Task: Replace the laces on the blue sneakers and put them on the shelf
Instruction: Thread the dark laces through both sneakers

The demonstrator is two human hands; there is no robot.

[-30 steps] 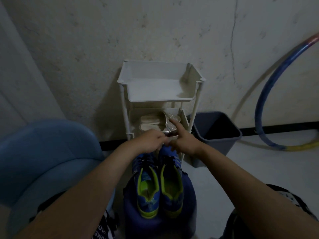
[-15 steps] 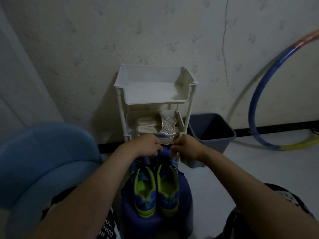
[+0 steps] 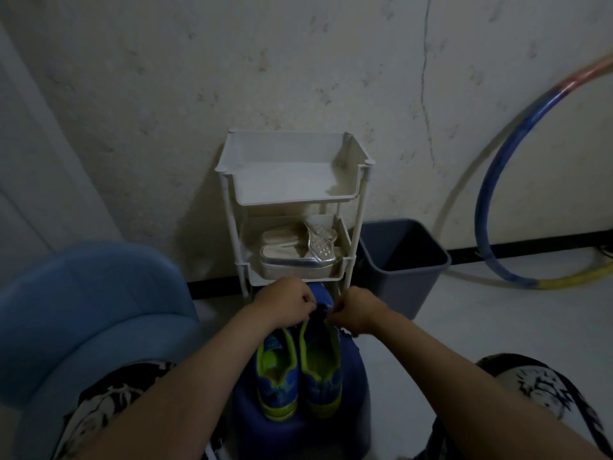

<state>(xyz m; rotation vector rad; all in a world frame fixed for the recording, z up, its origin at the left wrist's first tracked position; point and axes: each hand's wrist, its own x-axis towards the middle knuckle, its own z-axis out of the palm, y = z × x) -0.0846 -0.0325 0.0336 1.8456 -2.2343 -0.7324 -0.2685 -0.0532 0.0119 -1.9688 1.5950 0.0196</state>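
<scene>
Two blue sneakers with lime-green linings, the left one [image 3: 277, 376] and the right one [image 3: 321, 370], stand side by side on a dark blue stool [image 3: 351, 403], heels toward me. My left hand [image 3: 282, 305] and my right hand [image 3: 356, 313] are curled over the front of the right sneaker, each pinching a dark lace [image 3: 320, 312] between them. The lace's ends are hidden by my fingers. Just beyond stands the white shelf [image 3: 292, 197], its top tier bare.
Silver sandals [image 3: 298, 254] fill the shelf's middle tier. A grey bin [image 3: 403, 260] stands right of the shelf, a hoop [image 3: 487, 180] leans on the wall, and a blue chair [image 3: 89, 313] is at my left. My knees frame the stool.
My right hand drew back from the sandals on the middle tier to the sneaker's front. Both hands now pinch the lace together, slightly nearer me.
</scene>
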